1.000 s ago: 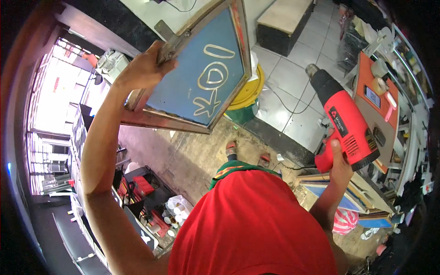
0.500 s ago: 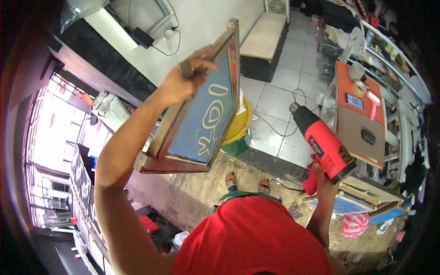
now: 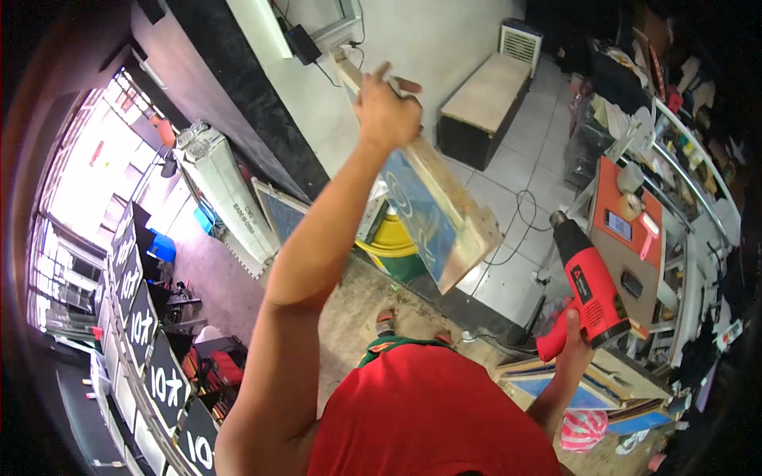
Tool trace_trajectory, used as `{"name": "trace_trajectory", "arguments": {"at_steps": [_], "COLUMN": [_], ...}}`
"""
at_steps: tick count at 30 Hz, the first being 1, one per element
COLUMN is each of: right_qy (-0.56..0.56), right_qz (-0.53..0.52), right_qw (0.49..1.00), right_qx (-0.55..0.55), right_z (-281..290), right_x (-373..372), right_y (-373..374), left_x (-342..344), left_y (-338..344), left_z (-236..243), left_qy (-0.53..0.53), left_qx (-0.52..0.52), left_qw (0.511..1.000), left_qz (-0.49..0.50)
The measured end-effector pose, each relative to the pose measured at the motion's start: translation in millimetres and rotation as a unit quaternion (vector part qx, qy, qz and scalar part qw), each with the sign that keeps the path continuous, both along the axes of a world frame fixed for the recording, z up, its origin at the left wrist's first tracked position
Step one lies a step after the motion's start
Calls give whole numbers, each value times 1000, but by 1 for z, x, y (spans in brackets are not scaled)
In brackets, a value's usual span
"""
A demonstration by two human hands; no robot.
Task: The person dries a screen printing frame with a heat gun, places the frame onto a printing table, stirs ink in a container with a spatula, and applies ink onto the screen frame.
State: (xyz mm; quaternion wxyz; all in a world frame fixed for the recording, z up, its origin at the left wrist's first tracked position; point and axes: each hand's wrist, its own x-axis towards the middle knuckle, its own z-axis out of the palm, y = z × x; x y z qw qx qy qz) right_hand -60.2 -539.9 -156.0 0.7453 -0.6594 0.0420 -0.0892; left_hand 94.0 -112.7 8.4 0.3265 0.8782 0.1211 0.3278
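My left hand (image 3: 390, 111) grips a wooden screen frame (image 3: 460, 198) by its upper rail. The frame is turned nearly edge-on, its blue panel (image 3: 425, 238) with pale outlined shapes facing down-left, partly hidden by the rail. Under it stands a green bucket with a yellow lid (image 3: 376, 245). My right hand (image 3: 573, 337) is closed round the handle of a red and black heat gun (image 3: 591, 289), whose metal nozzle points up and away from me, toward the tiled floor.
An orange-topped bench (image 3: 657, 206) with phone and tape stands right, leaning frames (image 3: 571, 389) below. A black-sided box seat (image 3: 484, 95) is by the back wall. Long white cartons (image 3: 222, 198) and another frame (image 3: 278, 214) stand left; black lettered boards (image 3: 167, 373) line the lower left.
My left hand has carried the frame rightward and turned it from face-up to nearly edge-on. The heat gun is still in my right hand, lower in view than a second ago.
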Motion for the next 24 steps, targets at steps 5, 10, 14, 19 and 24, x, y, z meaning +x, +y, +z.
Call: {"name": "trace_trajectory", "arguments": {"at_steps": [5,10,14,19,24], "right_qy": [37,-21,-7,-11,-43], "right_qz": [9,-23,-35,-29,-47], "right_qw": [999,999,997,999,998], "right_qx": [2,-11,-71,-20,-1], "right_z": [0,-12,-12,-9,-6], "right_x": [-4,-11,-15,-19,-19], "right_y": [-7,-15,-21,-16,-14], "left_x": [-3,-3,-35,-47,-14], "left_y": [-5,51,65,46,43], "left_z": [-30,-6,10,19,41], "left_qy": [52,155,175,172,154], "left_qx": [181,155,326,614,559], "left_qw": [982,944,873,713,763], "left_qz": [-32,-249,-318,-292,-285]}}
